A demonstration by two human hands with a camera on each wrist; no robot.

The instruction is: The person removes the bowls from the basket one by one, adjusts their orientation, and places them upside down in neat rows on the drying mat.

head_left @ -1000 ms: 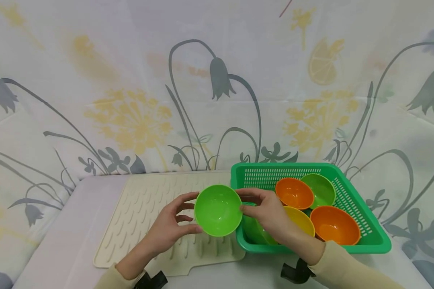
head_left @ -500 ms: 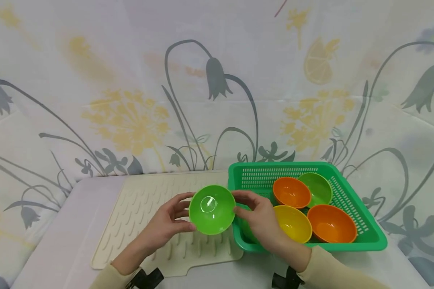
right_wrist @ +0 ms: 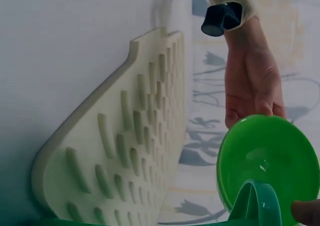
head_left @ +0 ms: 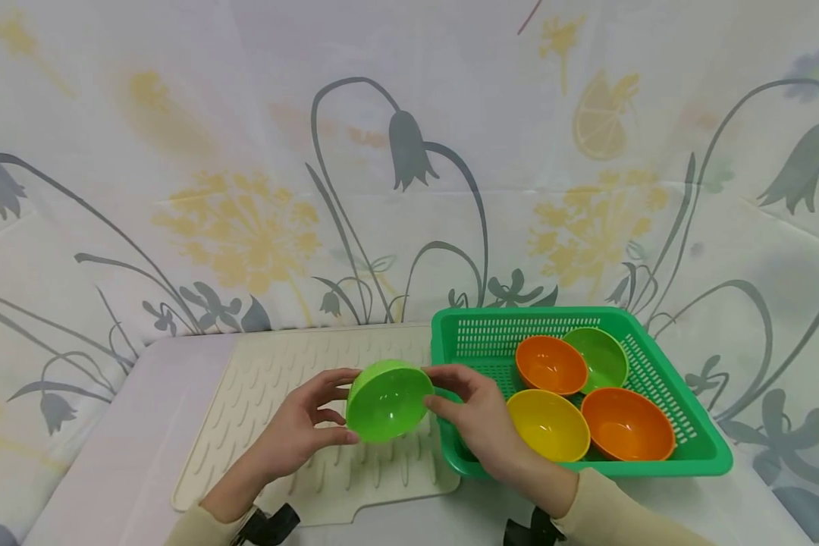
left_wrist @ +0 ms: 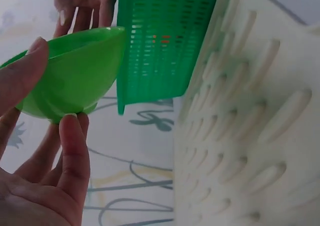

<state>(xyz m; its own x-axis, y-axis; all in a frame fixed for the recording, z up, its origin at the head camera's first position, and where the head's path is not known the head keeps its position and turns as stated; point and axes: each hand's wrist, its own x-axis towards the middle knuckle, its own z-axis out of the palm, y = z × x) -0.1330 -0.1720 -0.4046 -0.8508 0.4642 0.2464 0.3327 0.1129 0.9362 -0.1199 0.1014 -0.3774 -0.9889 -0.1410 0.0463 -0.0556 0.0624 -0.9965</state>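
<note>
A bright green bowl (head_left: 387, 402) is held tilted just above the right part of the cream ridged mat (head_left: 280, 402). My left hand (head_left: 334, 409) grips its left side with thumb below and fingers at the rim. My right hand (head_left: 444, 390) pinches its right edge. The left wrist view shows the bowl (left_wrist: 75, 76) between my left thumb (left_wrist: 72, 151) and fingers, with the right hand's fingers (left_wrist: 82, 6) behind it. From the right wrist the bowl (right_wrist: 270, 161) appears with the left hand (right_wrist: 250, 86) on its far side.
A green slatted basket (head_left: 696, 432) stands right of the mat, touching it. Inside are two orange bowls (head_left: 551, 364) (head_left: 626, 434), a yellow bowl (head_left: 548, 423) and a green bowl (head_left: 602, 356). A flowered cloth hangs behind and around the table.
Both hands have carried the green bowl leftward from the basket's corner and lower over the mat. The bowl has been turned in the hands and now sits tilted.
</note>
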